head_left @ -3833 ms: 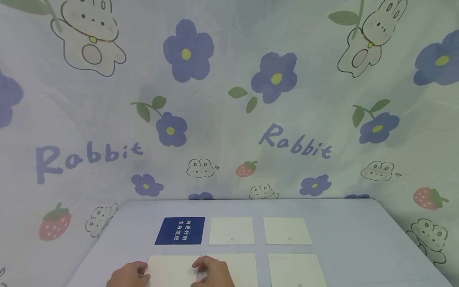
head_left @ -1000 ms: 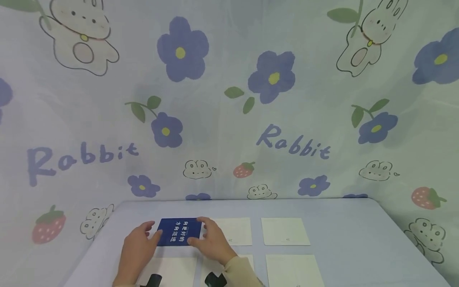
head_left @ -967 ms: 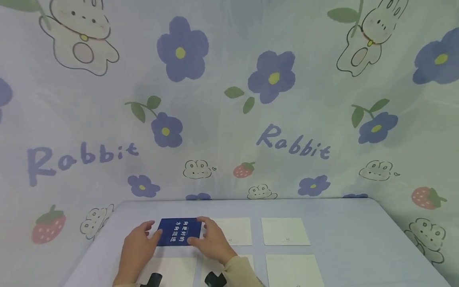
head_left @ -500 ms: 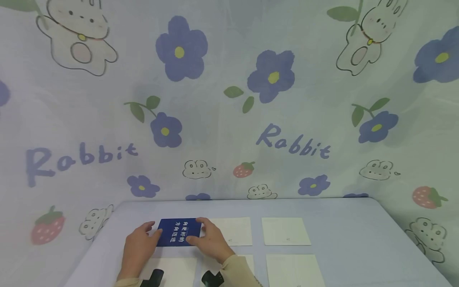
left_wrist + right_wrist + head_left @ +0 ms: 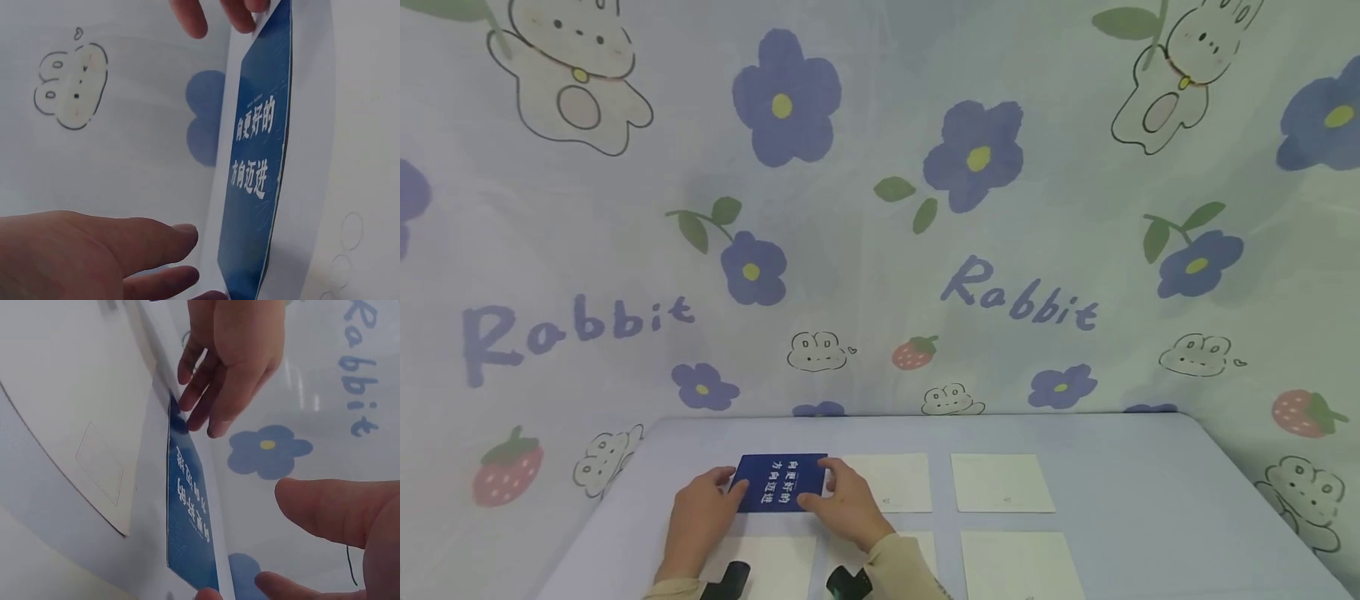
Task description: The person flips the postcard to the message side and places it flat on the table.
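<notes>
A dark blue card [image 5: 775, 485] with white Chinese characters lies flat at the back left of the table. My left hand [image 5: 702, 510] is at its left edge, fingertips by the edge and thumb raised clear in the left wrist view. At the opposite edge is my right hand [image 5: 852, 507]; its thumb [image 5: 325, 509] stands away from the card in the right wrist view, with a fingertip at the edge. Neither hand grips the card. Fingers of both hands are loosely bent. A cream card [image 5: 898, 483] beside it is partly covered by my right hand.
More cream cards lie in two rows: one at back right [image 5: 1002, 483], one at front right [image 5: 1021, 567], one at front left [image 5: 778, 571]. My right forearm hides part of the front middle one. A rabbit-and-flower curtain [image 5: 880, 250] hangs behind the table [image 5: 1135, 500].
Both hands have moved from the front left cream card back to the blue card's two sides. Over the last second they have stayed there almost still, with the view shifting slightly.
</notes>
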### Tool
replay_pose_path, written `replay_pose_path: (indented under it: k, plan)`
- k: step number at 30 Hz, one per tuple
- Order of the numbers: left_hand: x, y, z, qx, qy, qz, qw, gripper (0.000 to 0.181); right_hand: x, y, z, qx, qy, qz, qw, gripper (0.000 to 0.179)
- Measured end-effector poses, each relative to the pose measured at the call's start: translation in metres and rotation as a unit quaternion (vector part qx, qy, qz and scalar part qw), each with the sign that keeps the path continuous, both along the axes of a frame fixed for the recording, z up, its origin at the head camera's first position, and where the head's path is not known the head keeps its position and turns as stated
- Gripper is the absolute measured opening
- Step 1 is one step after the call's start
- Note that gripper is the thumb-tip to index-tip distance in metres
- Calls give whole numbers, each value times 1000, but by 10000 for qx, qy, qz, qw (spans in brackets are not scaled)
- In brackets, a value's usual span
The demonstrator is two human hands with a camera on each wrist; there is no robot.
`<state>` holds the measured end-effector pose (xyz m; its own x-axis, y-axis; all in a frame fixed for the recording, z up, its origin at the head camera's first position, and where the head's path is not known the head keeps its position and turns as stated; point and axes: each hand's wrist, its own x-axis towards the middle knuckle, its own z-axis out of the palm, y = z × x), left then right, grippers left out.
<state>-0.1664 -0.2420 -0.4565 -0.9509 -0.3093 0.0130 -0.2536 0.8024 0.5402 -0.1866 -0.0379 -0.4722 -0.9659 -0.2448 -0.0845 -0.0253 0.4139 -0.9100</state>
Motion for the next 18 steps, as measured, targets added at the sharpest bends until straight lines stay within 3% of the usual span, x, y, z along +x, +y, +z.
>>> replay_pose_path:
  k: [8,18]
  plan:
    - [0,5,-3,-11,57,-62,10000,46,0,2,2,-127,10,327,9994,56]
    - [-1,2,-3,269,184,21,9995,44,4,0,4,-487,82,-3,9988,49]
